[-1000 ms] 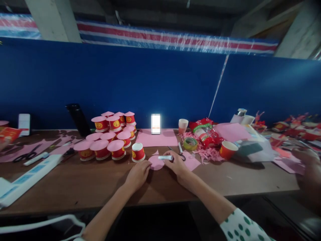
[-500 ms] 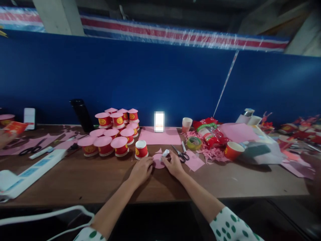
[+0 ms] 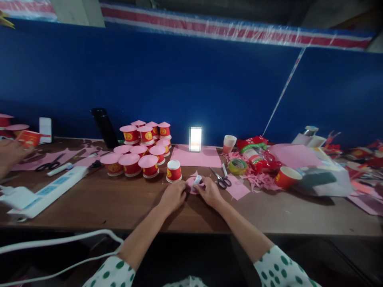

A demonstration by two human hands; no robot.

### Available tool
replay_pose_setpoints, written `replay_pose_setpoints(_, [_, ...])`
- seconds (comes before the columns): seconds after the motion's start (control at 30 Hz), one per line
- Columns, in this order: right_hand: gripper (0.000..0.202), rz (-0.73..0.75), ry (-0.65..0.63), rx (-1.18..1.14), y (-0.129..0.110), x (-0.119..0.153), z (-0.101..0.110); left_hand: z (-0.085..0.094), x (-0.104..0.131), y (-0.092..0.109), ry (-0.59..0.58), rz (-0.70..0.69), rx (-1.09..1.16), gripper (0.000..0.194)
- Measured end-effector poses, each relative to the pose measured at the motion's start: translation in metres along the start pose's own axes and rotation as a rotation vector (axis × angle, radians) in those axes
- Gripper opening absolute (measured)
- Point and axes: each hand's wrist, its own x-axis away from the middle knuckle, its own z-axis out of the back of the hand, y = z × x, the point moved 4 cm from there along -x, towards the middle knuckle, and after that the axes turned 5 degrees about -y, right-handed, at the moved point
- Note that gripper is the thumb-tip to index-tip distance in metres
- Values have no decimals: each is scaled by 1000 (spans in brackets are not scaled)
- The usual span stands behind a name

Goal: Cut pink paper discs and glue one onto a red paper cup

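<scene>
A pink paper circle (image 3: 191, 189) with a cut in its edge lies on the table between my hands. My left hand (image 3: 174, 196) has its fingers curled and pinches the circle's left edge. In my right hand (image 3: 212, 193) is a white glue stick (image 3: 197, 180), tilted with its lower end down at the paper. Just beyond my left hand stands an upturned red paper cup (image 3: 174, 171) with a white base. Black-handled scissors (image 3: 224, 182) and a pink paper square (image 3: 238, 188) lie to the right of my right hand.
Several red cups with pink paper tops (image 3: 130, 164) are grouped at the left. Behind my hands are a pink sheet (image 3: 179, 157) and a lit phone (image 3: 195, 139). A power strip (image 3: 50, 195) lies left; tape (image 3: 237, 166) lies right. Another person's hand (image 3: 12, 153) shows far left.
The whole view has shifted, so the table's things sit slightly further right and higher. My right hand has tilted the glue stick more upright over the paper circle. My left hand stays at its edge.
</scene>
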Motion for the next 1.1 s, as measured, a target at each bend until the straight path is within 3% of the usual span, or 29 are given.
replay_pose_setpoints(0.23, [26,-9,2,-1,-2,1,-1,3,0,2,7,1,31,18])
replay_pose_setpoints(1.1, [26,32,-80,-41,-13,2,3,3,0,3,-38,84,-31,19])
